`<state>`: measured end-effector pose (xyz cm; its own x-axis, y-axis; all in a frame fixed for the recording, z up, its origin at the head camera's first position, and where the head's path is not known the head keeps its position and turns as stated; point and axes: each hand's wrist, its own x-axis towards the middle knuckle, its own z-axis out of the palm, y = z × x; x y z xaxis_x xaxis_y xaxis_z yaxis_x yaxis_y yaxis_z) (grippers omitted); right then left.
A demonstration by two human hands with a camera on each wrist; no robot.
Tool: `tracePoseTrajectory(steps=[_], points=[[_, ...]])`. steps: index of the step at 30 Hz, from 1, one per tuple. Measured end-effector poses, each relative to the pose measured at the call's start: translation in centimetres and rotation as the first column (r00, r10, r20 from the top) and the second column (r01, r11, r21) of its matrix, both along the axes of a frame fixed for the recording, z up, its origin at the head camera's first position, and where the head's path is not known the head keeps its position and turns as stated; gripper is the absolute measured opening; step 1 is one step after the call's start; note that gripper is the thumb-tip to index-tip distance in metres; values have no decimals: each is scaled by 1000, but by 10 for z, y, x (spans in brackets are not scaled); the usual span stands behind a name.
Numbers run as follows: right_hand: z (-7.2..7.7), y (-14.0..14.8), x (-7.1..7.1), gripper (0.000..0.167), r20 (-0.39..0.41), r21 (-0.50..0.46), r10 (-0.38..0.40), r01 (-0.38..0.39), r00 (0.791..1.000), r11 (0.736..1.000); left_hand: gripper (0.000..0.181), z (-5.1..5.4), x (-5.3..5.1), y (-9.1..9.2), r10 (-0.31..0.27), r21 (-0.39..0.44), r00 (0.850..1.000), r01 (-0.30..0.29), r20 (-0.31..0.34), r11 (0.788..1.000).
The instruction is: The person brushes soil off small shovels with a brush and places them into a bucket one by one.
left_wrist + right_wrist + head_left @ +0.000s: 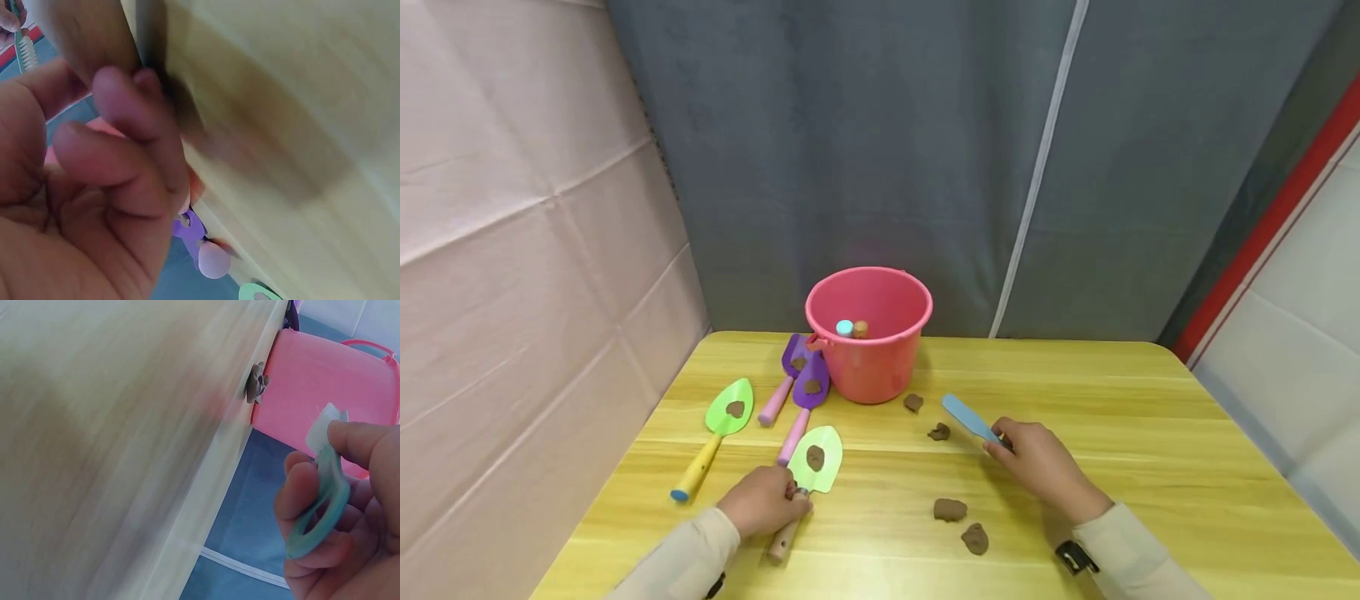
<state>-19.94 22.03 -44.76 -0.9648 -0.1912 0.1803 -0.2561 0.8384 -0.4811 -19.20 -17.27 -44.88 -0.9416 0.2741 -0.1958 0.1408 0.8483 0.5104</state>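
Near the table's front, my left hand (763,504) grips the handle of a small hand trowel (823,454) with a pale green blade. A brown lump (816,457) lies on that blade. The left wrist view shows the trowel handle (94,37) between thumb and fingers, with the blade out of view. To the right, my right hand (1045,467) holds a light blue brush (967,416) above the table. Its white bristles (326,428) show past the thumb in the right wrist view, and its handle (331,519) has a long opening.
A pink bucket (872,367) stands at the back, with a light blue-topped and a brown-topped thing inside. Two purple trowels (811,379) and a green one with a yellow handle (718,425) lie left, each bearing a brown lump. Several brown lumps (951,510) lie between the hands.
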Motion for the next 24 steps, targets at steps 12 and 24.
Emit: tracePoseTrajectory(steps=[12,24], points=[[3,0,0,11,-14,-4,8,-8,1000,1000,22,19,-1,8,-51,73,992,60,-116,996],[15,-16,2,12,-84,-23,45,-47,995,999,9,37,-12,47,-55,101,969,82,-240,992]])
